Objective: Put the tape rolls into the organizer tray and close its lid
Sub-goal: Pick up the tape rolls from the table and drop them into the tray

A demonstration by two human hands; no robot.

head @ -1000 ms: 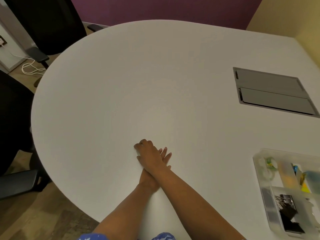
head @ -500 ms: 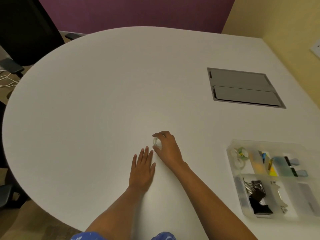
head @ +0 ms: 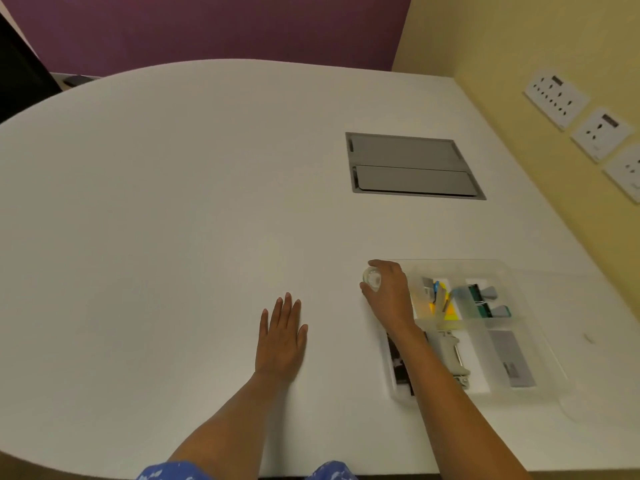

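Note:
My right hand (head: 389,294) grips a small clear tape roll (head: 371,279) and holds it over the far left corner of the clear plastic organizer tray (head: 543,358). The tray sits at the right of the white table (head: 173,202) and holds coloured clips, black binder clips and a stapler in its compartments. My wrist covers the tray's left compartments. My left hand (head: 281,337) lies flat on the table, fingers straight, left of the tray. A clear lid edge (head: 581,415) shows past the tray's near right corner.
A grey cable hatch (head: 412,166) is set into the table behind the tray. A yellow wall with white sockets (head: 601,133) runs along the right. A dark chair (head: 20,77) stands at the far left.
My right hand lifted the tape roll from beside my left hand and carried it right to the tray's corner. My left hand stayed flat on the table. The view swung right.

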